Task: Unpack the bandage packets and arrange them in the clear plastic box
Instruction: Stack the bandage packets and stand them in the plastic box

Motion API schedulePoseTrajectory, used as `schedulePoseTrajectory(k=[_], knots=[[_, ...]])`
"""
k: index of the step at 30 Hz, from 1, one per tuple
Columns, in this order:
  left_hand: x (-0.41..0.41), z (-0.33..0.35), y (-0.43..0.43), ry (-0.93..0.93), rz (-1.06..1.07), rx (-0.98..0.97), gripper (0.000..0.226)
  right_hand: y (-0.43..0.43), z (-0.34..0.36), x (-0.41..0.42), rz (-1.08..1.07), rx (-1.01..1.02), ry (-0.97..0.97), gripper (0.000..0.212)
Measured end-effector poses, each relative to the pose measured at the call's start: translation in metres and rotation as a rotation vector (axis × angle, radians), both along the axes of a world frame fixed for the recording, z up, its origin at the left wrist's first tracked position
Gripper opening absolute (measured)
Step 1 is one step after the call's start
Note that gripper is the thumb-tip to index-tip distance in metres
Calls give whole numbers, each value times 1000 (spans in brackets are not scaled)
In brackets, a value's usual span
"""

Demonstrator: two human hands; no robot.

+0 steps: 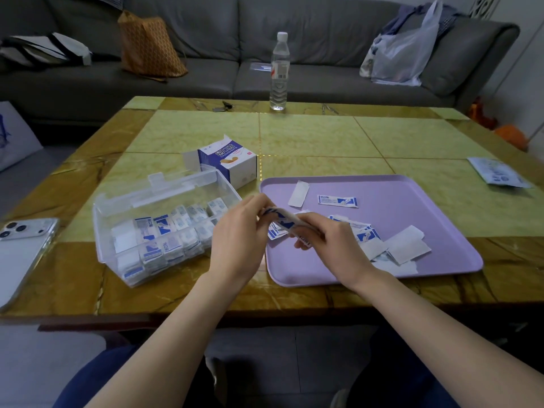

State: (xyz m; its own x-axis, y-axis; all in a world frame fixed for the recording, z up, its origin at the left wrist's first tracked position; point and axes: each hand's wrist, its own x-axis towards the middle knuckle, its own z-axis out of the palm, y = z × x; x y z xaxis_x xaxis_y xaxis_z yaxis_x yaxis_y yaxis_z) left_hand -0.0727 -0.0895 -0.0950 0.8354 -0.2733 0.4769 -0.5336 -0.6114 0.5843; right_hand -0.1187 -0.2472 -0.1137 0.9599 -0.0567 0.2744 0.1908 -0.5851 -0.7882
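Blue-white bandage packets (282, 220) in tight pinch of left hand (238, 231) and right hand (331, 241)

— where's there room on the table (309, 136)?
— upper middle of the frame: bare tiles all the way back to the water bottle (279, 72) at top centre.
— and on the left?
— crowded. the clear plastic box (101, 231) sits centre left, lid open on its far side, with the carton (232, 163) just past its far corner and the phone (20, 251) at the left edge.
— right?
— the tray (441, 207) fills it. its far half is mostly bare, and loose packets (363, 235) heap the near part. my left hand (238, 234) and right hand (332, 242), pinching a packet bundle (282, 220), block the gap between box and tray.
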Motion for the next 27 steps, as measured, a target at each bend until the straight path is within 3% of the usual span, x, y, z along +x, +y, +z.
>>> schedulePoseTrajectory(k=[6, 12, 18, 27], knots=[[1, 9, 22, 31, 0, -91, 6, 20, 15, -7, 33, 78, -41, 16], [3, 12, 48, 42, -47, -167, 9, 41, 33, 2, 47, -149, -52, 18], [6, 20, 82, 50, -28, -224, 16, 76, 52, 18, 74, -286, -200, 17], [11, 30, 131, 5, 118, -284, 13, 131, 73, 44, 160, -183, -5, 15]])
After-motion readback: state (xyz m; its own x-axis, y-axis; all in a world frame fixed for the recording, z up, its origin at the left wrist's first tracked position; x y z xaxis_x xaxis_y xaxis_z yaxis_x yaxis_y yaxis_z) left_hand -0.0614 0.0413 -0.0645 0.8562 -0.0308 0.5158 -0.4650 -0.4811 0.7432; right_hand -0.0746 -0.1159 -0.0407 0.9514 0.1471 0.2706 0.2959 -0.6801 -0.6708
